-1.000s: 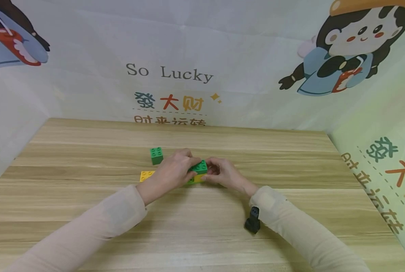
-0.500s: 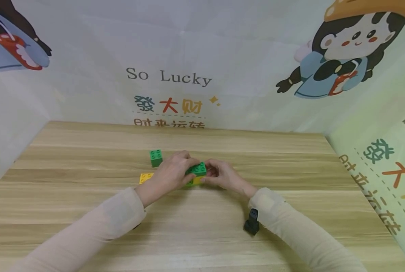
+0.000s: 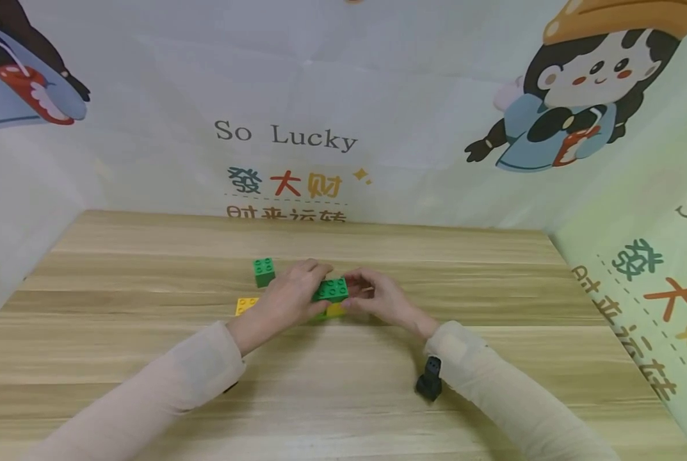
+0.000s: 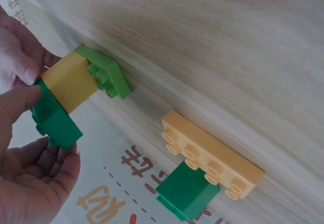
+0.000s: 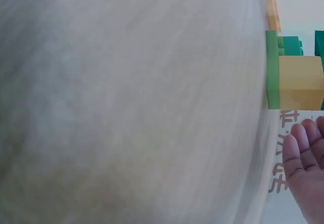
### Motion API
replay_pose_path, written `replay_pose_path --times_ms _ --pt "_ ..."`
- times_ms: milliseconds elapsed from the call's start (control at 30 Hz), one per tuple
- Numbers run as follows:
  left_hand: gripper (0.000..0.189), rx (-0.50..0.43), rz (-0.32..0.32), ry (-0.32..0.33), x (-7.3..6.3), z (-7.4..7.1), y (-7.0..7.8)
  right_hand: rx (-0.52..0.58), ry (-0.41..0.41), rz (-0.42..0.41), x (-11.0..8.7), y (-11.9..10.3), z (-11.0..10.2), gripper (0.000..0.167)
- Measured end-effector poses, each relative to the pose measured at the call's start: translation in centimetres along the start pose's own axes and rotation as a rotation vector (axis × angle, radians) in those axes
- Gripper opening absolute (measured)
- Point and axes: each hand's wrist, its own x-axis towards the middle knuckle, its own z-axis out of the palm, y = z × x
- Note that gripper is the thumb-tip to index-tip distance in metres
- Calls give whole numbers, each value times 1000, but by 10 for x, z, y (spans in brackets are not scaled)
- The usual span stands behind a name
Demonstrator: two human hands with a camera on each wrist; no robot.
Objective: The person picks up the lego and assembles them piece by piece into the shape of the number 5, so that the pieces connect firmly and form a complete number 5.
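Observation:
At mid-table, a dark green building brick (image 3: 333, 289) sits on a yellow building brick (image 4: 73, 80), which stands on a flat light green brick (image 4: 106, 72). My left hand (image 3: 291, 291) holds the dark green brick, its thumb at the near side and its fingers on the far side. From the other end, my right hand (image 3: 383, 301) curves thumb and index finger round the stack's right end. Its thumb touches near the seam between dark green and yellow. In the right wrist view, its other fingers (image 5: 304, 150) are apart from the yellow brick.
A loose green brick (image 3: 264, 272) stands left of the stack toward the back. Nearer lies a long yellow brick (image 3: 245, 305), partly hidden by my left wrist. A black device (image 3: 429, 379) hangs by the right cuff. A printed sheet (image 3: 412, 115) walls the table's back.
The left hand's fingers have shifted back along the dark green brick, so more of its studs show. That brick has turned slightly. The right hand stays at the stack's right end.

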Motion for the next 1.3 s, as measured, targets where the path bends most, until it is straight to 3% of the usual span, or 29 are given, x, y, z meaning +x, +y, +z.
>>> replay_pose_path --times_ms 167,333,533,733,1067,1300 --pt "64 -60 -47 4 -6 -3 -6 43 41 -19 1 -2 -1 44" --pt "67 -122 -55 39 -17 -6 -15 36 53 -41 1 -4 0 45" --pt "57 -152 -70 75 -36 -6 -32 9 74 -63 1 -8 3 44" --pt "47 -187 -129 57 -52 -7 -49 6 77 -81 1 -7 4 43" --pt "44 -144 -203 6 -66 -10 -69 -13 76 -109 3 -7 5 40" --pt "46 -126 -199 18 -68 -7 -80 -36 74 -118 4 -7 6 37"
